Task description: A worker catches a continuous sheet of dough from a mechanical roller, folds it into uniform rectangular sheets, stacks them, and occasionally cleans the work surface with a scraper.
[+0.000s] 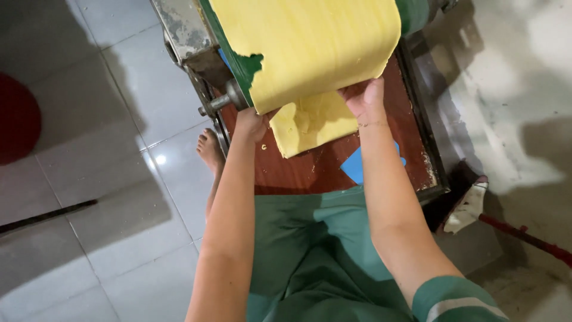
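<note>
1. yellow dough sheet point(316, 48) hangs down off the green belt point(238, 62) of a roller machine, top centre of view, w/ a torn ragged edge on its left side.
2. lower part of the sheet lies folded on the red-brown tray point(310, 170) under the machine, a yellow flap sticking out btwn the two hands.
3. left hand point(253, 124) is at the sheet's lower left corner, fingers curled in narrow under the edge; looks like it grips the dough but the fingertips are hidden behind it.
4. right hand point(364, 98) is at the lower right edge, palm up, fingers tucked under the sheet, holding it from below.
5. metal shaft stub point(220, 102) pokes out of the machine's side, just beside the left hand, close to the wrist.
6. grey worn metal side plate point(185, 27) of the machine sits above that, left of the belt.
7. blue flat piece point(357, 166) lies on the tray, partly covered by the right forearm.
8. tray's dark metal rim point(426, 137) boxes in the right side.
9. person's bare foot point(210, 149) on the pale tiled floor point(119, 197), left of the tray.
10. dark rod point(47, 214) lies on the tiles far left; red round thing point(18, 119) at the left edge.
11. red bar point(524, 237) on the rough floor at right, well apart from the hands.
</note>
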